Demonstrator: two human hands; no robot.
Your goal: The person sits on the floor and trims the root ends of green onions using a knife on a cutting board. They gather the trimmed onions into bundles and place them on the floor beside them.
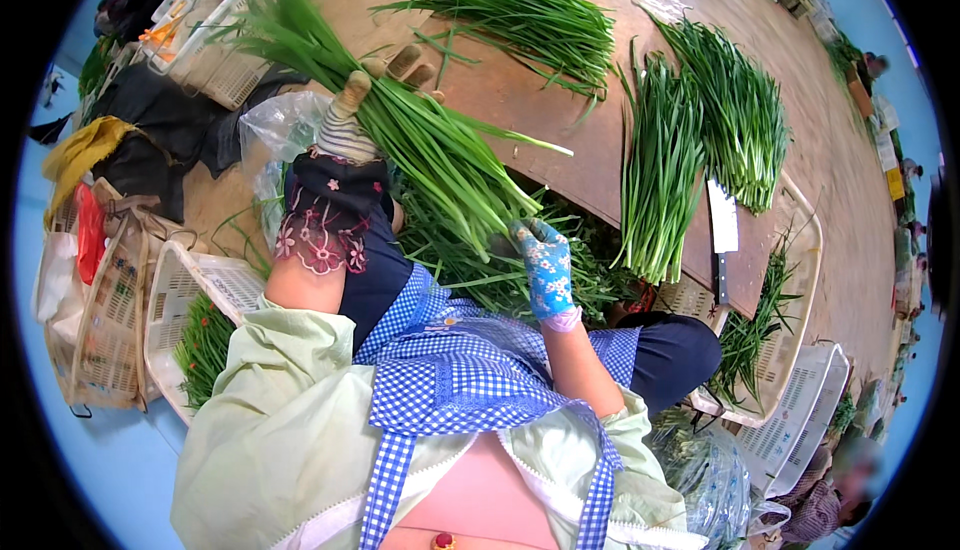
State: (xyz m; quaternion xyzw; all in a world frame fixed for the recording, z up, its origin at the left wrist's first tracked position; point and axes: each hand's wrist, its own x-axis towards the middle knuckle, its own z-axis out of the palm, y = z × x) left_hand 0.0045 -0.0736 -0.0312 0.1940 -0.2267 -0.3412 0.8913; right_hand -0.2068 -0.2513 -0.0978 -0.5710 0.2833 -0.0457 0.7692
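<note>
A long bunch of garlic chives (420, 135) slants across in front of me, leaf tips up and to the left, pale stem ends toward my right hand. My left hand (350, 128), in a striped glove with tan fingers, is wrapped round its middle. At the stem ends, my right hand (545, 265), in a blue flowered glove, has its fingers pinched together on the chives. One pale stem sticks out sideways from the bunch. Below lies a heap of loose chives (450, 255), partly hidden by the bunch.
On the brown board (590, 165) lie a far chive bundle (520, 25), a near one (662, 165) and a right one (735, 110). A cleaver (722, 225) rests beside them. Crates stand around: a right crate (800, 295), a left crate (225, 280) and a far-left crate (215, 60).
</note>
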